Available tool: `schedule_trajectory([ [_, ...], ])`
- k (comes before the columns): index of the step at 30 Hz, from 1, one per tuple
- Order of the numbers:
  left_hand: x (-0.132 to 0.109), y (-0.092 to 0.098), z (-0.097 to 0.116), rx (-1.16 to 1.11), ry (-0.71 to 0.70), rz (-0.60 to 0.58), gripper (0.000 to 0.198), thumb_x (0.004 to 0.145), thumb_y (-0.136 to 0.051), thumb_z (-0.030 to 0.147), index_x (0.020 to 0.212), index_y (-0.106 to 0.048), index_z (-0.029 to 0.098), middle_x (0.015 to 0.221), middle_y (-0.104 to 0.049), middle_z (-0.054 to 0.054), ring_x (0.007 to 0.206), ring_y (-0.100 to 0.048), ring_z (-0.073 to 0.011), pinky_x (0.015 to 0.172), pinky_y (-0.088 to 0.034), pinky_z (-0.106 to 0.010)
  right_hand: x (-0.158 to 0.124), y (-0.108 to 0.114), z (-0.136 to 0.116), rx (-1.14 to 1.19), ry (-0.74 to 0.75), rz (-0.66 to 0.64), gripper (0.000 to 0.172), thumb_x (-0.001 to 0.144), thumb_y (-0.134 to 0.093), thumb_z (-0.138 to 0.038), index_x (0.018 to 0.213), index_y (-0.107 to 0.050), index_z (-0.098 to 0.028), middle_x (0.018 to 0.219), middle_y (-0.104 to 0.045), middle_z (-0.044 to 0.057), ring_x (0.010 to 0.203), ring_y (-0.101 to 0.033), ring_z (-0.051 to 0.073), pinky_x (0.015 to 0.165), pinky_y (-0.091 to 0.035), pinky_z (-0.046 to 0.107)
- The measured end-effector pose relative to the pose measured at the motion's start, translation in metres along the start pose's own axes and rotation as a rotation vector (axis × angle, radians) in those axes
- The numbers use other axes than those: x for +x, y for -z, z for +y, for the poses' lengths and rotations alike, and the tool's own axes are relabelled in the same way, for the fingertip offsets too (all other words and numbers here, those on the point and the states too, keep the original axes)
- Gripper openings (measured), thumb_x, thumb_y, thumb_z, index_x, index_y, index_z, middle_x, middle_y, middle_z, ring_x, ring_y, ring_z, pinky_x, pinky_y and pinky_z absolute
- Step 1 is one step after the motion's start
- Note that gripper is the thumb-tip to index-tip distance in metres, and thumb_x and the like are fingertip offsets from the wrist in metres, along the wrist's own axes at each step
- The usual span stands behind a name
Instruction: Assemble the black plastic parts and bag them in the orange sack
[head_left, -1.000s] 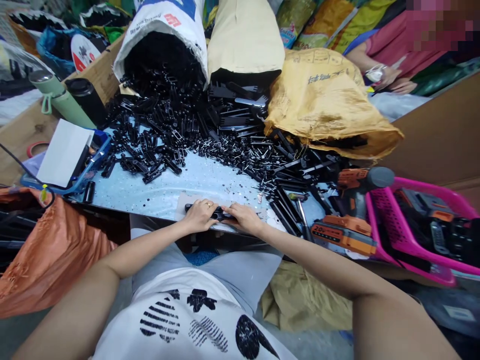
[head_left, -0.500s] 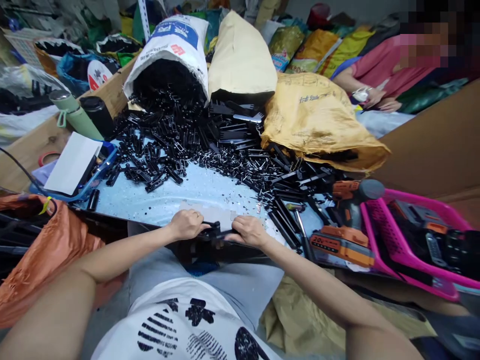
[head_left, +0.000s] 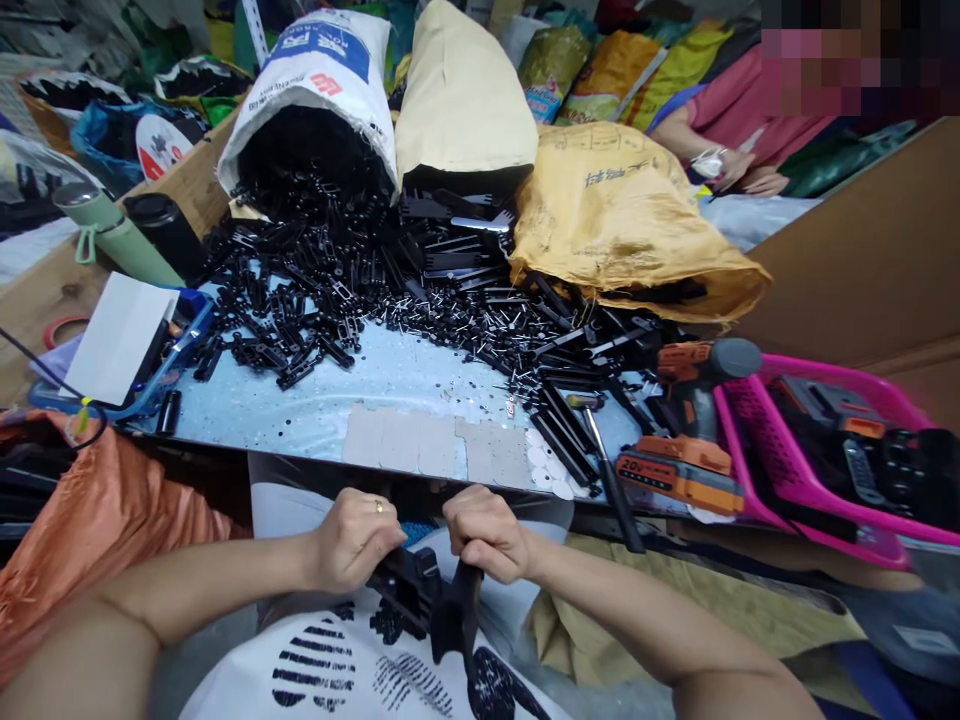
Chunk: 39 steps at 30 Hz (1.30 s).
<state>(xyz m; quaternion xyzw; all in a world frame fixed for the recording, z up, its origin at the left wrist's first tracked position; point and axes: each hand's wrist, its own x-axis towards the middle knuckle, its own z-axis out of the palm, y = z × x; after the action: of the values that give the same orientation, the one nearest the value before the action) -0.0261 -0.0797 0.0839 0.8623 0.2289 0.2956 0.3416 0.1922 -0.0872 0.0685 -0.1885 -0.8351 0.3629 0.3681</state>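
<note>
The left hand and right hand, both gripping the black assembly, drew it off the bench toward 6 o'clock, so bench-side work on it appeared complete.

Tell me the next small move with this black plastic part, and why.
Probably squeeze its two pieces together: the left hand and right hand each grip one piece of the black plastic part above the lap, clear of the table, and the pieces meet at an angle, seemingly not yet seated.
</note>
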Motion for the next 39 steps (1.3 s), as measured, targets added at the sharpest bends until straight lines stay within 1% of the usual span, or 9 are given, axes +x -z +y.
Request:
schedule_trajectory([
  [5,0.02,0.019,-0.026,0.3,0.204,-0.132,0.05,0.097,-0.025,0.036,0.064,-0.056,0.017,0.057,-0.058,-0.003,0.053,-0.053,-0.0129,0.054,-0.036,-0.025,0.0,0.018,0.017,-0.2,-0.196,-0.011,0.042,0.097,-0.021,-0.036,0.063,-0.041,-0.02,0.054,-0.044,0.0,0.05,-0.042,0.011,0.051,-0.033,0.025],
  [8,0.027,0.018,-0.044,0.258,0.331,-0.207,0.058,0.098,-0.018,0.039,0.06,-0.055,0.015,0.055,-0.057,-0.001,0.053,-0.053,-0.012,0.053,-0.036,-0.023,-0.001,0.025,0.028,-0.278,-0.343,0.053,0.043,0.096,-0.026,-0.04,0.06,-0.04,-0.02,0.052,-0.041,-0.002,0.047,-0.039,0.01,0.049,-0.03,0.023],
  [11,0.031,0.013,-0.057,0.273,0.376,-0.24,0.061,0.098,-0.017,0.039,0.059,-0.056,0.015,0.052,-0.056,-0.002,0.051,-0.053,-0.012,0.053,-0.037,-0.023,-0.005,0.024,0.038,-0.317,-0.387,0.064,0.047,0.097,-0.021,-0.041,0.058,-0.039,-0.021,0.05,-0.04,-0.002,0.046,-0.038,0.01,0.049,-0.029,0.023],
  [17,0.038,0.008,-0.079,0.74,0.375,-0.208,0.055,0.096,-0.028,0.042,0.073,-0.067,0.012,0.071,-0.068,-0.012,0.064,-0.063,-0.0204,0.058,-0.042,-0.028,-0.007,0.025,0.059,-0.74,-0.486,-0.144,0.049,0.096,-0.025,-0.048,0.065,-0.05,-0.019,0.059,-0.053,0.003,0.051,-0.044,0.012,0.053,-0.022,0.027],
  [23,0.043,0.006,-0.098,0.747,0.3,-0.214,0.052,0.096,-0.028,0.043,0.073,-0.066,0.014,0.072,-0.069,-0.01,0.067,-0.064,-0.0191,0.062,-0.044,-0.027,-0.007,0.032,0.069,-0.838,-0.421,-0.153,0.052,0.096,-0.025,-0.05,0.067,-0.052,-0.017,0.059,-0.055,0.003,0.053,-0.046,0.012,0.054,-0.021,0.026],
  [30,0.036,0.003,-0.104,0.734,0.203,-0.246,0.051,0.096,-0.028,0.043,0.072,-0.062,0.015,0.067,-0.066,-0.007,0.062,-0.062,-0.0169,0.06,-0.042,-0.025,-0.009,0.032,0.073,-0.919,-0.356,-0.086,0.053,0.096,-0.025,-0.048,0.065,-0.053,-0.016,0.057,-0.054,0.004,0.053,-0.046,0.012,0.053,-0.02,0.027],
  [35,0.012,0.002,-0.095,0.741,0.121,-0.295,0.053,0.096,-0.026,0.046,0.07,-0.06,0.014,0.063,-0.063,-0.007,0.057,-0.06,-0.017,0.054,-0.041,-0.025,-0.02,0.017,0.059,-0.723,-0.367,-0.291,0.06,0.092,-0.02,-0.06,0.066,-0.052,-0.016,0.059,-0.055,0.003,0.049,-0.042,0.01,0.051,-0.019,0.026],
  [37,0.002,0.003,-0.085,0.693,0.052,-0.3,0.053,0.096,-0.024,0.045,0.071,-0.057,0.014,0.061,-0.061,-0.006,0.054,-0.057,-0.016,0.051,-0.039,-0.025,-0.024,0.011,0.047,-0.65,-0.329,-0.298,0.065,0.091,-0.015,-0.063,0.064,-0.051,-0.016,0.057,-0.053,0.003,0.048,-0.04,0.01,0.05,-0.019,0.026],
  [39,-0.006,0.004,-0.07,0.573,-0.028,-0.281,0.052,0.097,-0.021,0.045,0.069,-0.054,0.015,0.057,-0.058,-0.005,0.049,-0.053,-0.0145,0.048,-0.037,-0.025,-0.026,0.007,0.031,-0.54,-0.257,-0.233,0.067,0.091,-0.007,-0.062,0.06,-0.047,-0.017,0.054,-0.049,0.002,0.047,-0.037,0.01,0.049,-0.02,0.026],
])
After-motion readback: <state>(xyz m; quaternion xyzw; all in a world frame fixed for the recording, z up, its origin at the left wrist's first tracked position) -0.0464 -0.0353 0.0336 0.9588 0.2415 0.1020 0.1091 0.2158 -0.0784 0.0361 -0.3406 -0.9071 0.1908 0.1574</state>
